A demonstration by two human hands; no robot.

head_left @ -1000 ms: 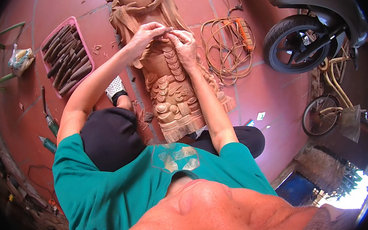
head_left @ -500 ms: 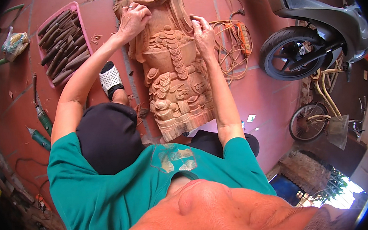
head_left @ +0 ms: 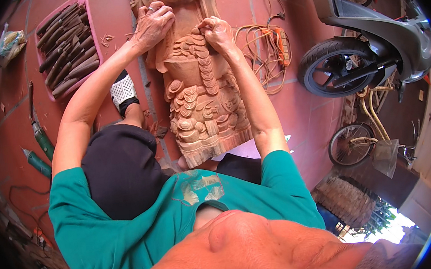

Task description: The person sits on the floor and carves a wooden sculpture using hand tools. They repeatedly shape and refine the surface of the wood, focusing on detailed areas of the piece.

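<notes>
HEAD | Wood carving (head_left: 204,89): upper centre to centre, top cut by frame | Tiled floor (head_left: 119,21): strip between carving's left edge and pink tray (head_left: 96,38) | Tray, upper left: filled with dark tool handles (head_left: 67,47) | Left hand (head_left: 154,27): fingers bent at carving, grasp indeterminable | Right hand (head_left: 218,34): fingertips pinched, content indeterminable

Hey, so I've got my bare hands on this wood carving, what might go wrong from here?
Your left hand and right hand are bare at the wood carving, so a splinter could catch either one. The orange extension cord lies in loose loops beside it, so someone might trip. The green power tool on your left could get kicked.
</notes>
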